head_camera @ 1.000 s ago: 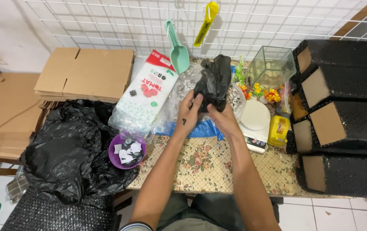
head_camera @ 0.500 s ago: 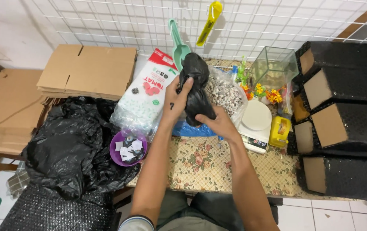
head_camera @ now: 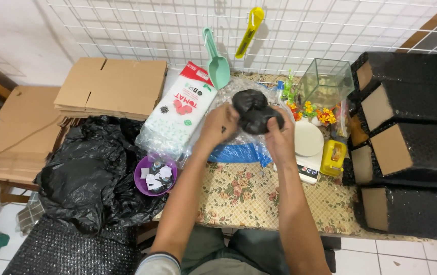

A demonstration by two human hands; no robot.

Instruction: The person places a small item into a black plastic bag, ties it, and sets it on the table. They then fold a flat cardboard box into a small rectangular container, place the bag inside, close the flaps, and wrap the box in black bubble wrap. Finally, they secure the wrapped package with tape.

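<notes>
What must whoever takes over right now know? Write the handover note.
Left hand: grips the black plastic bundle from its left side.
Right hand: grips the same bundle from its right side.
Bundle: held up above the floral table, over the blue bubble wrap and beside the white scale.
Done: the plastic is bunched into a compact lump.
Left: the lump is not yet set down; no tape or tie shows on it.
</notes>
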